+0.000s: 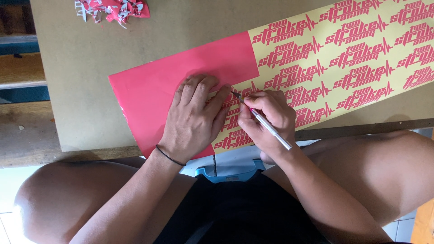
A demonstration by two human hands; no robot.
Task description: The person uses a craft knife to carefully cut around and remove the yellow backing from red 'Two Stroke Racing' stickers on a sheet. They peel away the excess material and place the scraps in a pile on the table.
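Brown board (pixel 90 90) carries a red vinyl sheet (pixel 149 99), partly stripped to yellow backing at right; red scraps (pixel 115 9) lie well apart. Left hand (pixel 196 117), fingers spread flat, presses the sheet. Right hand (pixel 266 119) pinches a slim knife (pixel 266 124), its length slanting up-left, tip just beside the left fingertips (pixel 224 90).

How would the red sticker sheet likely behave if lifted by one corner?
The sticker sheet is thin and lies flat on the board, so it would probably flop and feel light. Its glossy surface may slide, which fits the left hand pressing it.
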